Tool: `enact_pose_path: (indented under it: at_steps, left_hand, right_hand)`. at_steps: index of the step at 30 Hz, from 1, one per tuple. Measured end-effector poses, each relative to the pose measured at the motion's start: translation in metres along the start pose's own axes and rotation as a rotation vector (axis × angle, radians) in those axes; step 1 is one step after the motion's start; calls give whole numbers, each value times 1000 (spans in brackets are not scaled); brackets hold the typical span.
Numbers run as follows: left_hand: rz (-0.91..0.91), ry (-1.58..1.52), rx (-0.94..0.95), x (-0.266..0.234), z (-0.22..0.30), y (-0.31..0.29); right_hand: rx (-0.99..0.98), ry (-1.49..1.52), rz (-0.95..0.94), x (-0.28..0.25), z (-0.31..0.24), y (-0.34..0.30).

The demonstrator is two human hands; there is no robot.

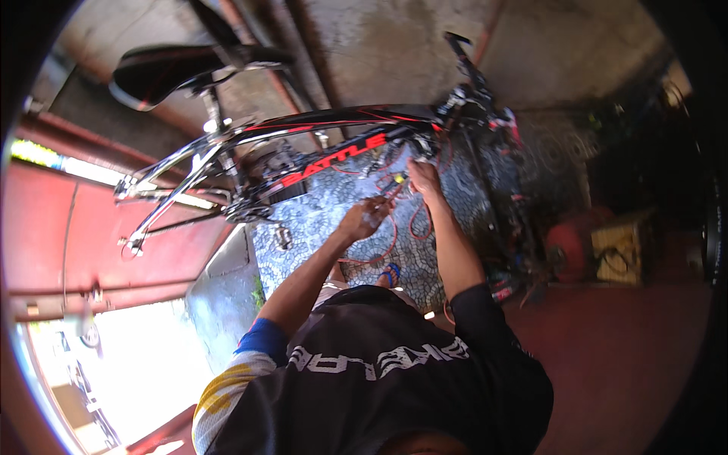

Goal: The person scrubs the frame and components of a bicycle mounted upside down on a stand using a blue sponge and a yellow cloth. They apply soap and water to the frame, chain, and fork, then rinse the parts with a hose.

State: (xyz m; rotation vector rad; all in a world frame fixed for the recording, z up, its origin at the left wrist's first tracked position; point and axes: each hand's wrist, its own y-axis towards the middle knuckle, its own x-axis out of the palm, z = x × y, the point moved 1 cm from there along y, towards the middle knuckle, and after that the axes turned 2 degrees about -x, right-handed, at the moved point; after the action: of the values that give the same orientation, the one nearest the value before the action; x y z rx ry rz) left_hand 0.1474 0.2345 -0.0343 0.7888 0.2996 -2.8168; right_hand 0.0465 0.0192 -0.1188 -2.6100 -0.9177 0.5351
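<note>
A person stands over a bicycle (334,161) with a black, red and white frame, which lies across the view just beyond both hands. The right hand (425,179) is near the front end of the frame, below the handlebar (459,48), with its fingers curled; blur hides whether it grips anything. The left hand (364,218) is nearer the body and lower, its fingers bent toward a small yellow piece (400,179) between the two hands; whether they close on something cannot be told. A thin red hose (391,246) loops below the hands, over a patterned stone floor (311,220). The saddle (163,72) is at the upper left, and a pedal (283,237) hangs below the frame. A yellow box (620,246) stands well apart at right.
</note>
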Motion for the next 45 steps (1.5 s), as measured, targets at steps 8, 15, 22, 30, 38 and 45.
enact_pose_path:
  at_steps: [8, 15, 22, 30, 38, 45]
  left_hand:
    - [61, 37, -28, -2, -47, 4]
    - [277, -184, -137, -53, -95, -37]
    - [197, -701, -401, -131, -145, -104]
    - [452, -1107, -484, -201, -181, -131]
    - [562, 70, 49, -297, -63, -167]
    - [379, 789, 87, -361, -28, -137]
  right_hand:
    - [-273, 357, -188, 90, -16, -41]
    - [-109, 378, -300, 169, -34, -87]
    - [-294, 159, -354, 234, -56, -132]
    - [-720, -354, -419, 334, -112, -229]
    - [-591, -165, -124, 331, -164, -255]
    - [-740, -184, -31, 327, -244, -237]
